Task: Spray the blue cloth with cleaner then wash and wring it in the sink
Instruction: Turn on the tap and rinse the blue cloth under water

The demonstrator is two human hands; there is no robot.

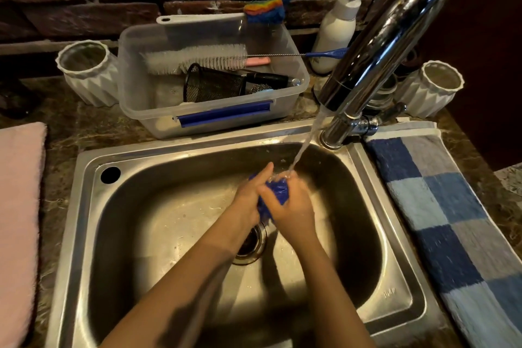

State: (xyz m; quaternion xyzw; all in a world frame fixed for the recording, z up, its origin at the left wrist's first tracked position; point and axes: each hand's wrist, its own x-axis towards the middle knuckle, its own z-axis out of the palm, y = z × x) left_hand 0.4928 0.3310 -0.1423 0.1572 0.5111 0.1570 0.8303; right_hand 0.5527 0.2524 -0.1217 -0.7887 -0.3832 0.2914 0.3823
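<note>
both hands, left hand (248, 195) and right hand (293, 206), were curled round the bunched blue cloth (278, 192) — held low in the sink (169, 162), under the tap stream (306, 143), presumably so runoff was contained.

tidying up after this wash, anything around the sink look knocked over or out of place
The black wire-mesh cup lies tipped on its side inside the clear plastic tub, and the white bottle brush sticks its blue handle out past the tub's right rim. Nothing looks spilled or broken.

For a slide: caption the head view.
Left hand and right hand rub blue cloth under running tap in sink.
</note>
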